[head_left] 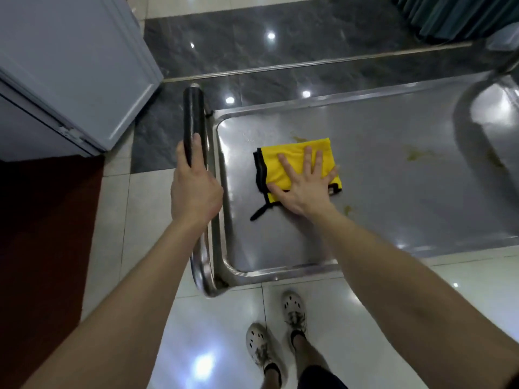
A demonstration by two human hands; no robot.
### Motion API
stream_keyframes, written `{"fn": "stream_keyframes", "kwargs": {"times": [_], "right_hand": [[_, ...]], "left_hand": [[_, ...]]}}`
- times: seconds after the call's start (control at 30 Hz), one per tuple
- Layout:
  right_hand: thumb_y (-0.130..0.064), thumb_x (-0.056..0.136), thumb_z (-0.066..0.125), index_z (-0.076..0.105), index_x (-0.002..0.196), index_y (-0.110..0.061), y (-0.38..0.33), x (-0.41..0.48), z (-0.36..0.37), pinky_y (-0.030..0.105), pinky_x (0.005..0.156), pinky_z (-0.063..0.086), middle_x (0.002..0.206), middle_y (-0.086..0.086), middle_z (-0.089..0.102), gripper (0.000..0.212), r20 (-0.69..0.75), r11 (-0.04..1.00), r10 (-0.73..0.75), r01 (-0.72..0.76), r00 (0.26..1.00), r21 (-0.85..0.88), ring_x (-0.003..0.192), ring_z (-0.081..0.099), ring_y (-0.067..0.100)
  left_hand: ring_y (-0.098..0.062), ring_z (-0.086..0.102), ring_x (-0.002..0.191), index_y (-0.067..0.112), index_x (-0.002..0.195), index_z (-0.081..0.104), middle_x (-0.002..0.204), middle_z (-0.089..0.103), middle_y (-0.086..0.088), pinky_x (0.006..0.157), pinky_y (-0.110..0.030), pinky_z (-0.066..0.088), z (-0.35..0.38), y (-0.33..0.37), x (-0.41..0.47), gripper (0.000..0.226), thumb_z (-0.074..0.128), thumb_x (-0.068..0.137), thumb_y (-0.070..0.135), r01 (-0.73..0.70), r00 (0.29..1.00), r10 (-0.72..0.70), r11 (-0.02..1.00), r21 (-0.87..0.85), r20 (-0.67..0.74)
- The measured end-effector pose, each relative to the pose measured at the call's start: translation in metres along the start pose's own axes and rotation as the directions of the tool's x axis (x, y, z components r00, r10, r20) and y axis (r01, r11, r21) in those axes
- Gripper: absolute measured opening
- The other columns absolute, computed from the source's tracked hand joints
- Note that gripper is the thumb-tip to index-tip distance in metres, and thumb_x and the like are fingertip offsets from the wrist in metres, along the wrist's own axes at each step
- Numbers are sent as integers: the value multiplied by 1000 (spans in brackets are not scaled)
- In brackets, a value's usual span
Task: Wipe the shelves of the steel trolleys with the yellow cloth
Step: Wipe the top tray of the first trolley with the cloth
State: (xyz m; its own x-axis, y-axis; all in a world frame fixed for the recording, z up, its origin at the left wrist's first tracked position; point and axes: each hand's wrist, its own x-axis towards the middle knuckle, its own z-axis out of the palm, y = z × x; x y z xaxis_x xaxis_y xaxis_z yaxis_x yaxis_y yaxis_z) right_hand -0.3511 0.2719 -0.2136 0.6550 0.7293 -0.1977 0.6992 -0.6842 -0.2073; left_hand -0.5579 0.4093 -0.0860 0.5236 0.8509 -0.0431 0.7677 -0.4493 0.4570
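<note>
Farthest left, the left hand point(195, 192) curls tight around the black-wrapped handle point(192, 116) at the end of the steel trolley point(222, 256), thumb lying along the grip. Just to its right, the right hand point(303, 186) presses flat with fingers spread on the folded yellow cloth point(289, 148), which lies on the trolley's top shelf point(393, 206) directly under the palm and fingers, its black-edged side and a loose black strip sticking out to the left of the thumb. Beyond the right hand, farther right on the shelf, greenish smears point(415, 156) mark the steel, with a small one close beside the wrist.
</note>
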Motion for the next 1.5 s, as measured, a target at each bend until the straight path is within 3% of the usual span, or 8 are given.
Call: {"fn": "stream_keyframes", "kwargs": {"times": [0.17,0.33,0.47,0.8,0.97,1.2,1.33,1.5], "right_hand": [[-105,76,5,0,164,-58,-39,126,-22,86,110,-13,175,20,-21,99,56,1000,-15,13,998,21,158,-22,50],[-101,79,8,11,164,-57,-109,145,-1,85,109,-16,174,26,-16,96,41,986,-162,163,986,-22,157,-21,54],[-89,92,16,19,165,-52,-121,89,17,84,112,-9,176,24,-5,83,0,974,-219,219,976,-50,160,-13,51],[-87,94,43,27,165,-51,-24,-156,63,83,117,7,179,13,4,81,-116,908,-417,419,902,-9,164,1,44],[-89,92,40,35,162,-50,-32,-55,38,83,116,4,179,14,3,80,-146,939,-342,343,928,-18,164,-2,43],[-96,83,18,1,167,-49,-132,173,-7,88,108,-13,174,22,-20,98,110,988,-150,153,983,-23,157,-23,53],[-91,89,13,7,170,-39,-135,158,1,81,116,-13,175,24,-13,96,43,982,-188,189,981,-23,159,-17,52],[-83,94,19,16,170,-36,-114,41,24,80,118,-4,176,26,-1,90,3,955,-297,297,955,-24,161,-8,51]], "left_hand": [[-41,52,142,28,175,11,180,10,-8,112,-54,51,4,-2,0,82,53,106,10,-17,998,19,999,27,-58],[-38,48,147,27,175,14,179,13,-9,114,-51,49,3,-2,1,81,55,106,11,-24,996,27,999,28,-88],[-38,50,145,28,174,15,179,13,-7,114,-54,50,-3,0,0,77,53,108,14,-20,998,19,1000,-14,-58],[-41,48,146,27,175,10,181,5,-9,117,-52,46,-15,9,-4,77,50,110,14,18,999,-16,999,-51,38],[-40,54,138,26,175,13,180,9,-9,112,-51,50,-11,8,-2,78,51,108,13,0,1000,0,999,-45,4],[-39,55,139,29,175,12,179,11,-7,109,-54,53,-1,-3,5,79,52,108,15,-17,999,16,1000,-23,-49],[-37,53,142,27,175,10,179,10,-9,111,-52,53,-2,-3,9,79,52,109,15,-39,998,38,999,-8,-40],[-40,47,148,24,175,12,180,9,-13,117,-53,47,-9,3,9,76,50,109,15,-29,1000,29,999,-39,-3]]}}
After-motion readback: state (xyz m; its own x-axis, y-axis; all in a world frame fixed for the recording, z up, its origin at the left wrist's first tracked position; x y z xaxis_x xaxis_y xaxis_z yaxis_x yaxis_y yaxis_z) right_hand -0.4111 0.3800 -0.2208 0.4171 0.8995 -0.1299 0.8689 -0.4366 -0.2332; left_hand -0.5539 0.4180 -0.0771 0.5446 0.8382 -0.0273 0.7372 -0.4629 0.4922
